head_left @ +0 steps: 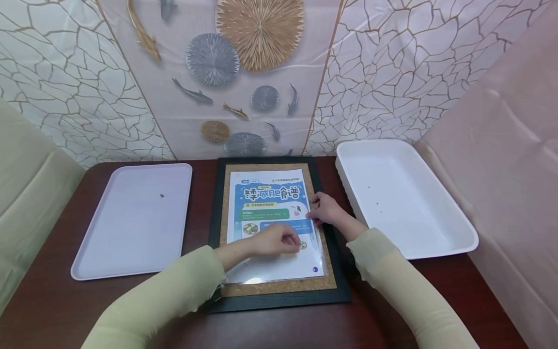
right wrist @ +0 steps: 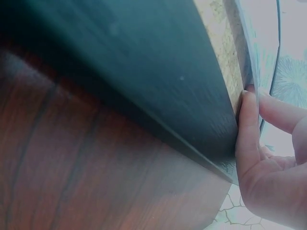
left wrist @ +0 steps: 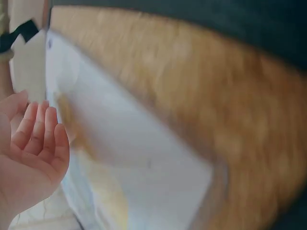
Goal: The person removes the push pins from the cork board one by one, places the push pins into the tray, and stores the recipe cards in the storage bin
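A printed sheet with a glossy clear surface and a blue heading lies over a cork board with a black frame. My right hand pinches the sheet's right edge between thumb and fingers. In the right wrist view a fingertip goes under that edge, beside the cork. My left hand hovers over the sheet's lower half with loosely bent fingers. The left wrist view shows the palm of that hand holding nothing, next to the sheet.
A flat white tray lies left of the board on the dark wooden table. To the right stands a deeper white tub, close to my right forearm. Patterned cloth hangs behind.
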The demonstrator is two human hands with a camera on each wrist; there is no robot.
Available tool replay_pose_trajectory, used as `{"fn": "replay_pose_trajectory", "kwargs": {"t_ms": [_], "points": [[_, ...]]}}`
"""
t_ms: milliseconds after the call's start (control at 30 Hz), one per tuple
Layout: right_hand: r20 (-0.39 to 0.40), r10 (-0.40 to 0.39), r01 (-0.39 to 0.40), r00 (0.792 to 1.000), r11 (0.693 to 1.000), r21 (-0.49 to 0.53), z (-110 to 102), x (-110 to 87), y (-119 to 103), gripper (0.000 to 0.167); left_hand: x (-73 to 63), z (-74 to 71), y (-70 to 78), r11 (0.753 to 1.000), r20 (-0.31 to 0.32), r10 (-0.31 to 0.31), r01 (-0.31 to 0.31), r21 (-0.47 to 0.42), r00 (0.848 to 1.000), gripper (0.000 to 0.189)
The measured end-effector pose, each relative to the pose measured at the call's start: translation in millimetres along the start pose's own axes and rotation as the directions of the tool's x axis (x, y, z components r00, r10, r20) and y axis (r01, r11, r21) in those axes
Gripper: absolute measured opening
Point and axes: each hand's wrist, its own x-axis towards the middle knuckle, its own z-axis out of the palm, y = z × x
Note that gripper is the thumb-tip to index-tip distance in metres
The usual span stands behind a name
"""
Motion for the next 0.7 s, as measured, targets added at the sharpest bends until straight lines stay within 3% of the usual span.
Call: {"fn": "replay_pose_trajectory", "kwargs": {"t_ms": [167, 367, 700], "points": [[0.001, -0.007, 0.007, 1.000, 1.000, 0.000, 1.8, 0.5, -0.4, 0.044, 6.3, 19.4, 2.8, 1.000, 0.052, 0.029, -0.029, 0.005, 0.998, 0.009], [0.002, -0.020, 0.020, 1.000, 1.000, 0.005, 2.6, 1.3, 0.6, 0.046, 11.6, 31.8, 13.4, 1.000, 0.103, 0.006, -0.008, 0.023, 0.995, 0.010], [0.000, -0.021, 0.021, 1.000, 1.000, 0.016, -0.1, -0.7, 0.4, 0.047, 17.3, 43.3, 25.9, 0.971, 0.100, -0.007, -0.017, 0.238, 0.995, 0.012]]}}
